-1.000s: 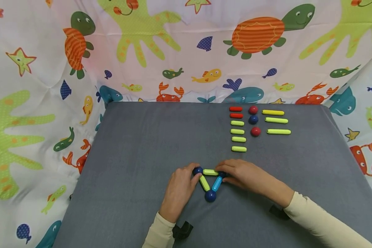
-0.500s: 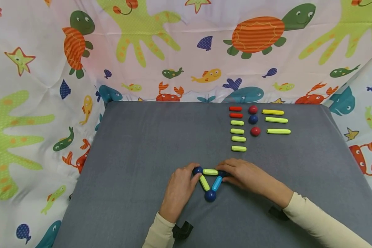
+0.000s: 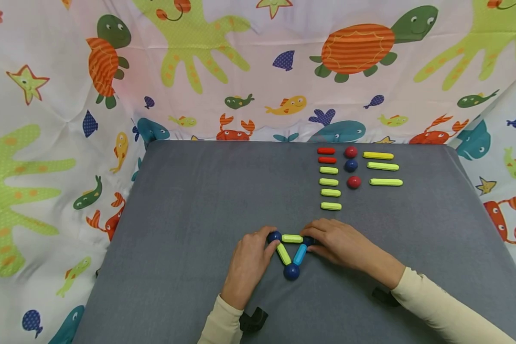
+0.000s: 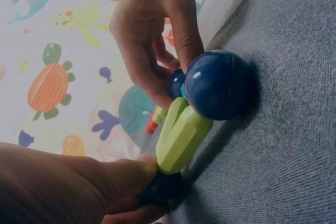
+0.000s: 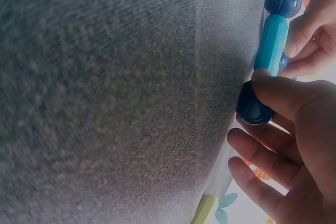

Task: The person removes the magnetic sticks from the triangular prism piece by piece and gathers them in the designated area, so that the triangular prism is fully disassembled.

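Note:
On the grey cloth lies a triangle of three dark blue balls joined by two short lime rods (image 3: 292, 238) and one light blue rod (image 3: 300, 254). My left hand (image 3: 248, 263) pinches the ball (image 3: 274, 236) at its far left corner between thumb and fingers. At the far right corner, my right hand (image 3: 341, 243) holds another blue ball (image 5: 254, 106), thumb on one side and index finger on the other. The third ball (image 3: 291, 272), at the near corner, is untouched. In the left wrist view, a lime rod (image 4: 184, 140) runs from my left thumb to this near ball.
Behind the triangle to the right, short red rods (image 3: 327, 160) and short lime rods (image 3: 331, 206) line up in a column. Beside them are two red balls (image 3: 354, 182) and one blue ball (image 3: 350, 165), then three long yellow-green rods (image 3: 386, 182). A patterned curtain (image 3: 258, 71) surrounds the table.
Both hands keep their hold on the same two balls. The right hand shifts very slightly away from me; the triangle stays almost exactly in place.

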Motion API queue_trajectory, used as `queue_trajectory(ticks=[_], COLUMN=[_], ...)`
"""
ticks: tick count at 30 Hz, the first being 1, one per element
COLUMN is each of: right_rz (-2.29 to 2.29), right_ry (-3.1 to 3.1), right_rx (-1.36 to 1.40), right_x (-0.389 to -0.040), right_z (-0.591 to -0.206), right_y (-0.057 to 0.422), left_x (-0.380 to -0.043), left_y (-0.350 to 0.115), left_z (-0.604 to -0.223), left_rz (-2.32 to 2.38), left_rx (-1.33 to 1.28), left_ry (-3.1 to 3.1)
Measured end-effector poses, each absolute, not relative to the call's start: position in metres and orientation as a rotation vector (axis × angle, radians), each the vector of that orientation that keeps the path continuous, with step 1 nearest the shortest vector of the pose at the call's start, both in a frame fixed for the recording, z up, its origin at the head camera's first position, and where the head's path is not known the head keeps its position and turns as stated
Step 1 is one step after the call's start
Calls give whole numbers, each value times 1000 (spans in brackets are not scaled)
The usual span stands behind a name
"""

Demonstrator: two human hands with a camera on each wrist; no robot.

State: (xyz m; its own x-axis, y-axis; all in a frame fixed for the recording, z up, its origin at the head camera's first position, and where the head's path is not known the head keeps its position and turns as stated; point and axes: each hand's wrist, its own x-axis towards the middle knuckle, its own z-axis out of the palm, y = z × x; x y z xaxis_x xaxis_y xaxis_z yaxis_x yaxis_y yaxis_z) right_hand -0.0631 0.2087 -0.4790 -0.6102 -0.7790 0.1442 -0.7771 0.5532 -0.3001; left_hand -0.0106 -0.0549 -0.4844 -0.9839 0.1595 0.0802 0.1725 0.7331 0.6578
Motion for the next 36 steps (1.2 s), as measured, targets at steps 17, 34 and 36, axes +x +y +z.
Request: queue_trajectory(ticks=[17, 34, 36], right_rz=[-443, -514, -532], right_ry=[2789, 2881, 2904], right_rx=[-1443, -1360, -1321], right_x=[-60, -68, -70], right_z=[-480, -468, -466], right_y=[210, 228, 233], left_x=[-10, -11, -10], left_y=[-55, -55, -55], left_z=[-485, -484, -484], left_rz=[-1111, -1101, -1096], left_rx=[-277, -284, -283], left_ry=[-2921, -2901, -2899])
